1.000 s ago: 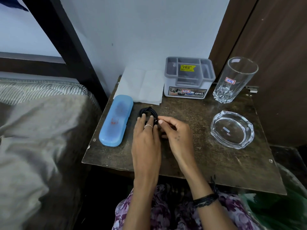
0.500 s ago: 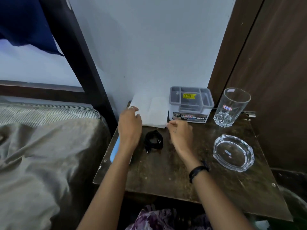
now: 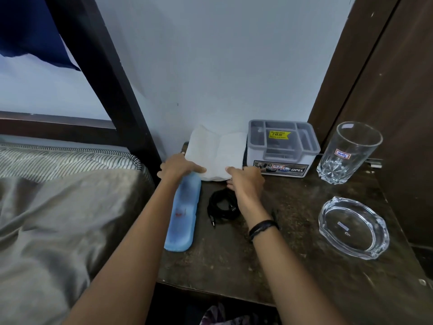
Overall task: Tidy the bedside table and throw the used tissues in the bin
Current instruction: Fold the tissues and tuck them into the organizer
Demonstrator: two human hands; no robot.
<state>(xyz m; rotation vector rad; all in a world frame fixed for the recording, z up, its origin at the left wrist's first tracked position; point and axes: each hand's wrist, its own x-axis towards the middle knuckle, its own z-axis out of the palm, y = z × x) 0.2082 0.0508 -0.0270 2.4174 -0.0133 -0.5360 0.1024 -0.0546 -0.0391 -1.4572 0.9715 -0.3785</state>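
A white tissue lies unfolded at the back of the dark wooden bedside table, leaning a little against the wall. My left hand holds its near left corner, fingers lying over the edge. My right hand pinches its near right corner, thumb side on top and fingers underneath. A blue oblong case lies along the table's left edge, partly under my left wrist. A coiled black cable rests between the case and my right wrist.
A grey desk organiser stands right of the tissue, against the wall. A drinking glass and a glass ashtray sit on the right. A bed borders the table's left, a brown door the right.
Both hands left the black cable and reached back to the tissue. They now hold its near corners. My view has moved closer to the table.
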